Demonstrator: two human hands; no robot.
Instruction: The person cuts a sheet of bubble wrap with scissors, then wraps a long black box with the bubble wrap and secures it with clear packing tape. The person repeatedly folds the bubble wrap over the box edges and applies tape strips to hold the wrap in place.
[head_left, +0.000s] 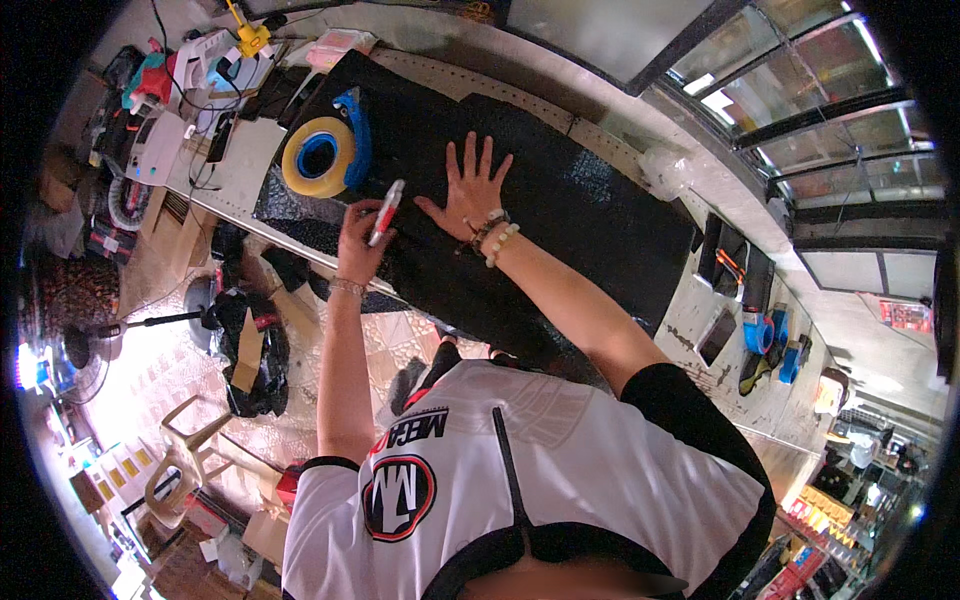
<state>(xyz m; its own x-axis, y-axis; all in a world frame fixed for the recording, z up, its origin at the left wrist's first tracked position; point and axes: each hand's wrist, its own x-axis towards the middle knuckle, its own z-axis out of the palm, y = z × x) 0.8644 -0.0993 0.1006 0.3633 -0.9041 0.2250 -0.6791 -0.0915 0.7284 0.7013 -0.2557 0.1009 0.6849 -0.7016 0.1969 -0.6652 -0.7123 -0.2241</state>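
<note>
My left hand (362, 244) is closed around a marker pen (386, 214) with a red and white barrel. It is held tilted over the near edge of a black sheet (570, 247). My right hand (474, 196) rests on that sheet, palm down with the fingers spread, and holds nothing. Bracelets circle both wrists. Beyond the left hand, a blue tape dispenser (360, 142) carries a large roll of yellowish clear tape (335, 178) on the sheet. The sheet's material is hard to tell; parts of it look glossy and wrinkled.
On the table's right lie a smartphone (718, 336), blue tape rolls (759, 334) and an orange-handled tool (729, 266). Cables, papers and another phone (220, 137) crowd the left end. Clear plastic (667, 171) lies at the back. A plastic chair (184, 457) and black bag (259, 360) stand on the floor.
</note>
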